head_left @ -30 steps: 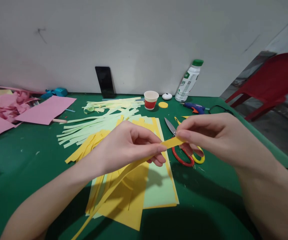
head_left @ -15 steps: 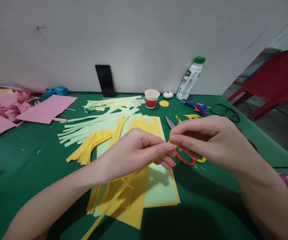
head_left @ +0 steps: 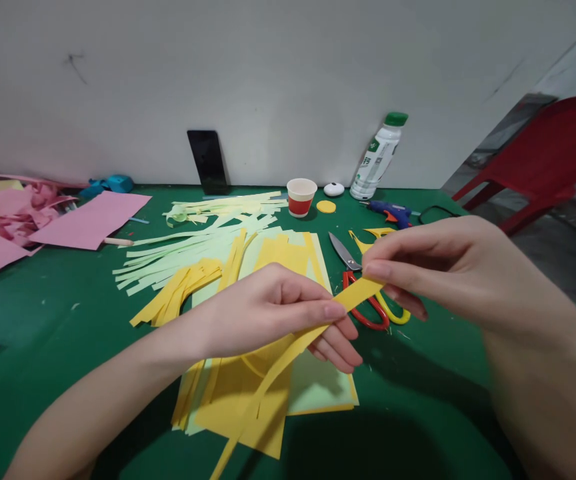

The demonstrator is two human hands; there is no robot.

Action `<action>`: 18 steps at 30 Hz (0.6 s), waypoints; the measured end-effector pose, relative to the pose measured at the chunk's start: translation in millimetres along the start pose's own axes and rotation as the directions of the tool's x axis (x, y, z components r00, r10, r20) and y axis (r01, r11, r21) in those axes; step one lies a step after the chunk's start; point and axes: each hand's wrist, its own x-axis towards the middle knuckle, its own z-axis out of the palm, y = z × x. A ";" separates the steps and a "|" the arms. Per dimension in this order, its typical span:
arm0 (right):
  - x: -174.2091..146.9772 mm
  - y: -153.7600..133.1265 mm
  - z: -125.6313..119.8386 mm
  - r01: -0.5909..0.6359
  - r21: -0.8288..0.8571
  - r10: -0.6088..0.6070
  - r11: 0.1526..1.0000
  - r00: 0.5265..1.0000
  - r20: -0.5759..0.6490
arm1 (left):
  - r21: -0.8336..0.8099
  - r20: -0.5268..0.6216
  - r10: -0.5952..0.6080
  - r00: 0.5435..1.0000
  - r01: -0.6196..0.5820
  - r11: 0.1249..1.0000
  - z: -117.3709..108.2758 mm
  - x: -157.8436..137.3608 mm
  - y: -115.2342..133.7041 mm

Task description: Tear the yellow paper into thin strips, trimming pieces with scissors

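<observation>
A long yellow paper strip [head_left: 279,368] runs between my two hands, its loose tail hanging toward the table's near edge. My left hand [head_left: 288,310] pinches it between thumb and fingers partway along. At its upper end, my right hand [head_left: 433,267] grips the strip with thumb and forefinger. Beneath the hands lie yellow sheets [head_left: 263,433] and pale green sheets [head_left: 321,390], with cut yellow strips [head_left: 181,290] and green strips [head_left: 158,263] to the left. Red-handled scissors [head_left: 343,250] rest just behind the strip, partly covered by it and lying over yellow handles or scraps.
Along the wall stand a phone [head_left: 208,162], a red-and-white paper cup [head_left: 301,199] and a leaning bottle [head_left: 375,157]. A blue glue gun [head_left: 391,213] lies at the right. Pink paper [head_left: 91,220] is at the left; a red chair [head_left: 548,160] stands beyond the table.
My right hand has moved right and slightly up, away from my left hand. More of the yellow strip now shows stretched between them, and its tail has shifted right.
</observation>
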 end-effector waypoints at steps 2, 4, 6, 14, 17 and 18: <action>-1.5 -1.1 -2.2 -0.002 0.031 0.005 1.000 0.996 -0.088 | -0.008 0.003 -0.004 1.000 0.004 1.000 0.0 -2.0 0.4; -3.5 -2.3 -3.8 -0.012 0.064 0.022 0.998 0.986 -0.168 | -0.012 -0.003 -0.009 1.000 0.009 1.000 0.0 -3.1 1.4; -5.3 -3.8 -4.6 -0.024 0.070 0.037 0.997 0.980 -0.194 | -0.014 -0.002 -0.015 1.000 0.014 1.000 0.2 -3.3 2.7; -7.1 -0.9 -21.8 -0.111 0.002 0.107 0.994 0.953 -0.284 | 0.035 0.008 -0.017 1.000 0.017 0.999 1.0 -6.1 6.7; -6.9 8.2 -33.8 -0.088 0.004 0.084 0.996 0.935 -0.344 | 0.050 0.010 -0.010 1.000 0.009 0.999 -0.4 -9.2 5.9; -6.6 11.8 -37.2 -0.048 0.013 0.050 0.999 0.932 -0.360 | 0.052 0.014 -0.009 1.000 0.008 0.999 -1.1 -9.7 5.4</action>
